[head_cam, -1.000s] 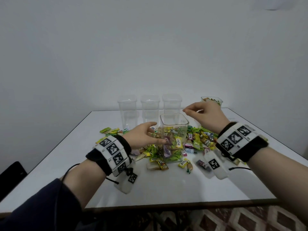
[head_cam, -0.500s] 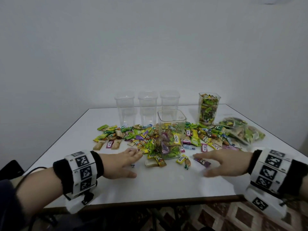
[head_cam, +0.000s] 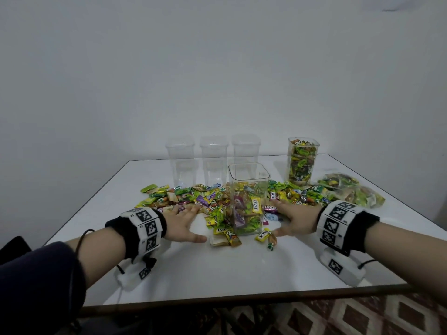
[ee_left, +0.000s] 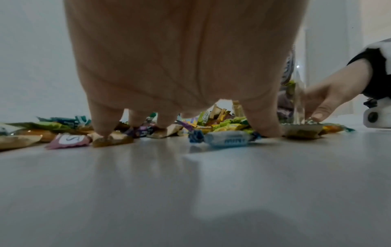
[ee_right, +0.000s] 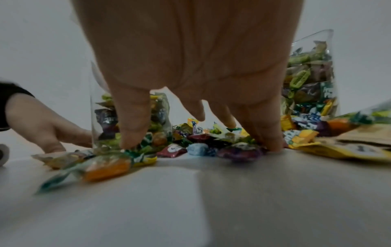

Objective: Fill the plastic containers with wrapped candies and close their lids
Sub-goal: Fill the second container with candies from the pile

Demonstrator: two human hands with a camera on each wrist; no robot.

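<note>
Both the left hand (head_cam: 180,224) and right hand (head_cam: 296,220) rest spread-fingered, holding nothing, on loose wrapped candies (head_cam: 193,197) flanking the half-filled container (head_cam: 249,201) on the counter (head_cam: 217,269).

Surface (head_cam: 242,269): white. Candies (head_cam: 208,197): mainly green and yellow wrappers, some purple, orange. Containers (head_cam: 214,160): clear. Wristbands (head_cam: 147,228): white, with black square-code patterns. Floor (head_cam: 362,315): brown-and-white diamond pattern.
</note>
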